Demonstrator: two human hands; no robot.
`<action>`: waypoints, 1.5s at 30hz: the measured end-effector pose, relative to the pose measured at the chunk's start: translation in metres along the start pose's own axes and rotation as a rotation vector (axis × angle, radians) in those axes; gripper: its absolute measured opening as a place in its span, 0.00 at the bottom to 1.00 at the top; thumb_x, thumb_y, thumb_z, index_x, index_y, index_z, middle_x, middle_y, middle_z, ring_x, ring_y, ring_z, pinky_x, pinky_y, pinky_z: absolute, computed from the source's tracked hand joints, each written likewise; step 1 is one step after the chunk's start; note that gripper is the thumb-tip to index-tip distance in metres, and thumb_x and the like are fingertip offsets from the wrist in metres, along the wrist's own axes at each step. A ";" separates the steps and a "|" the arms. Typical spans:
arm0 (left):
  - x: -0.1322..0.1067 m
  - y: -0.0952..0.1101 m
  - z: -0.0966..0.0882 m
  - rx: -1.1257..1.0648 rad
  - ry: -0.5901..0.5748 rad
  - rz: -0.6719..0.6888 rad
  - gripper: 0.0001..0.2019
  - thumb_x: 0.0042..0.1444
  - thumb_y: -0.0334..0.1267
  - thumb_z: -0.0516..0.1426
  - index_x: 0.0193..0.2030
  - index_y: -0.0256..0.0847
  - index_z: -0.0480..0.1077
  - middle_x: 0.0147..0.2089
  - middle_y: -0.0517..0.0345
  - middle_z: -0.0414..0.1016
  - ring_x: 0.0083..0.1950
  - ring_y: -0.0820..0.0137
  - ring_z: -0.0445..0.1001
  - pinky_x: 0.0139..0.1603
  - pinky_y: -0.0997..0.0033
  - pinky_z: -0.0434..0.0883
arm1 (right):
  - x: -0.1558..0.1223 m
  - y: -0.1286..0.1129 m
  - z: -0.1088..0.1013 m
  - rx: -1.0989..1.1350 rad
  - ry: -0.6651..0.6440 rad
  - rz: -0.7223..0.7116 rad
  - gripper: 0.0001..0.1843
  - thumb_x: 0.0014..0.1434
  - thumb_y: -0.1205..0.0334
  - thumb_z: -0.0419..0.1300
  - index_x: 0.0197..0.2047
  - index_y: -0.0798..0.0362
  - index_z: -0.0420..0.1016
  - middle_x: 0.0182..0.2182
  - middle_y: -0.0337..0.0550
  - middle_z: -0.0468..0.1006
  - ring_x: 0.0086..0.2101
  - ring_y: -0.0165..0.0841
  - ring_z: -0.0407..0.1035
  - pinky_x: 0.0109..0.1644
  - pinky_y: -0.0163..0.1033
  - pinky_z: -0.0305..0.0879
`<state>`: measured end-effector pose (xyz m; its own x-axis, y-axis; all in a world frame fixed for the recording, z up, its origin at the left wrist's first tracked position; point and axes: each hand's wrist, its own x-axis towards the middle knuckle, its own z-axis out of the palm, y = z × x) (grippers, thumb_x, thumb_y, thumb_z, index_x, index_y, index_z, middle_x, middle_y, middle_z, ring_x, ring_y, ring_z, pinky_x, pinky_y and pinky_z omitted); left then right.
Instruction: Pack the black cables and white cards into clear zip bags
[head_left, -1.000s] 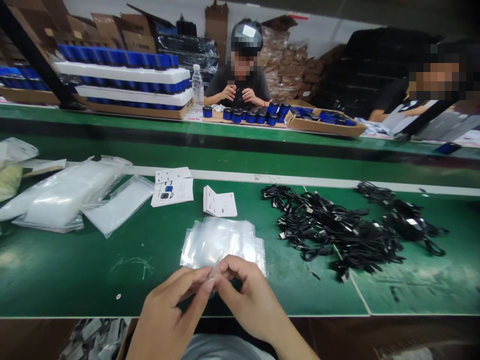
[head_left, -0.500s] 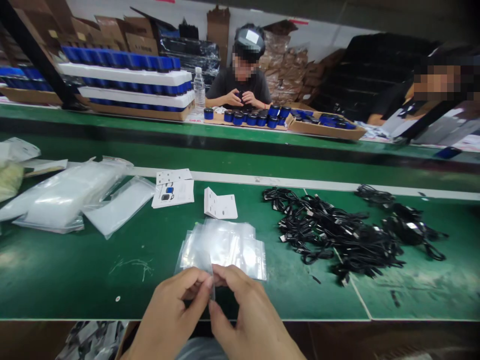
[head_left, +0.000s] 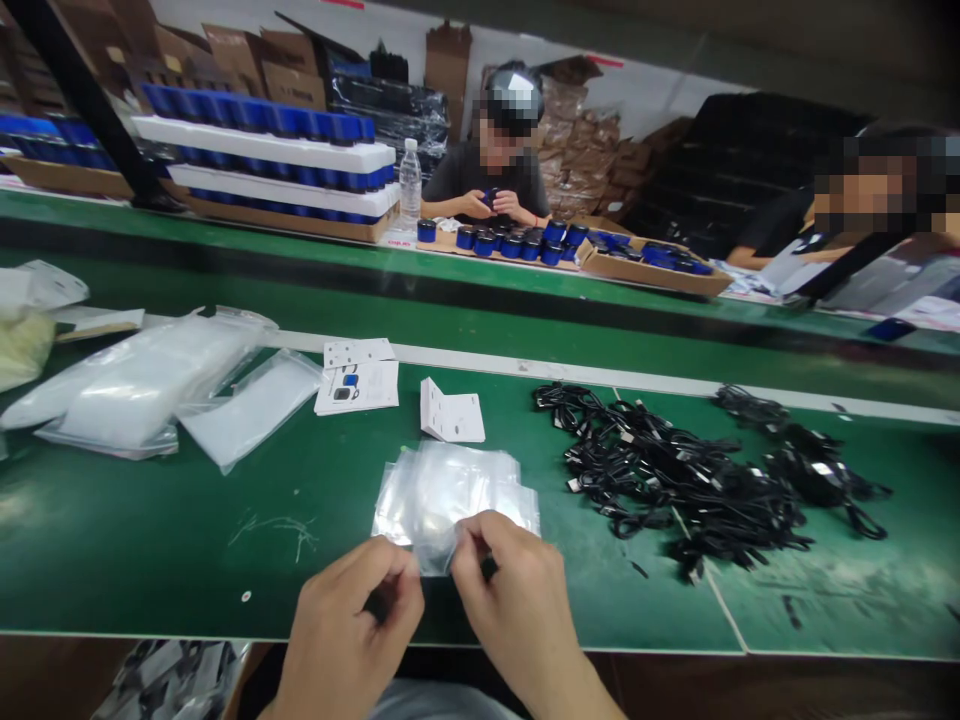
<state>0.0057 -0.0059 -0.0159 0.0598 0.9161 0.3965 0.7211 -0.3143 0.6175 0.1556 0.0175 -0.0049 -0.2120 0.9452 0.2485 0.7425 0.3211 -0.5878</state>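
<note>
A clear plastic bag point(head_left: 435, 535) is stretched between my two hands near the table's front edge. My left hand point(head_left: 360, 610) pinches its left side, thumb against fingers. On the opposite side, my right hand point(head_left: 510, 590) grips the bag between thumb and forefinger. Just beyond lies a loose pile of similar clear bags point(head_left: 487, 470), partly covered by the held one. Behind the pile sits a small stack of folded white leaflets point(head_left: 457, 417). A tangled heap of black USB cables point(head_left: 675, 470) lies to the right of my hands.
Large packs of plastic bags point(head_left: 142, 385) lie at the left, with printed leaflets point(head_left: 360, 385) beside them. Across the green table point(head_left: 187, 560), a co-worker point(head_left: 457, 180) handles a blue item behind blue-and-black canisters point(head_left: 510, 245). Another person point(head_left: 772, 235) is at the far right. A box point(head_left: 180, 680) sits below the front edge.
My hands have moved apart, and the bag now lies flatter and wider between them. The view has shifted slightly.
</note>
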 end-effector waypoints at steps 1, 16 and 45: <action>0.000 0.000 -0.001 0.001 -0.016 0.006 0.10 0.55 0.29 0.51 0.23 0.41 0.62 0.20 0.68 0.65 0.21 0.79 0.67 0.25 0.83 0.65 | 0.002 -0.001 -0.001 0.062 -0.038 0.012 0.09 0.58 0.66 0.51 0.29 0.53 0.70 0.22 0.41 0.74 0.23 0.33 0.69 0.28 0.35 0.55; 0.001 -0.017 0.007 -0.284 -0.052 -0.401 0.14 0.57 0.42 0.51 0.23 0.42 0.65 0.20 0.65 0.72 0.23 0.74 0.72 0.26 0.78 0.67 | 0.048 0.024 -0.016 0.374 -0.349 0.093 0.07 0.58 0.60 0.57 0.31 0.53 0.70 0.27 0.37 0.73 0.30 0.31 0.67 0.35 0.34 0.60; 0.000 -0.024 0.005 -0.478 0.068 -0.541 0.12 0.56 0.45 0.52 0.26 0.42 0.67 0.22 0.63 0.75 0.25 0.71 0.76 0.29 0.76 0.73 | 0.129 0.038 -0.002 0.409 -0.090 0.186 0.13 0.63 0.62 0.52 0.28 0.57 0.70 0.24 0.37 0.71 0.26 0.29 0.65 0.29 0.34 0.60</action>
<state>-0.0082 0.0030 -0.0335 -0.2746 0.9614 -0.0165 0.2562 0.0897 0.9625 0.1581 0.1516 0.0061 -0.1667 0.9846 0.0525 0.4648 0.1254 -0.8765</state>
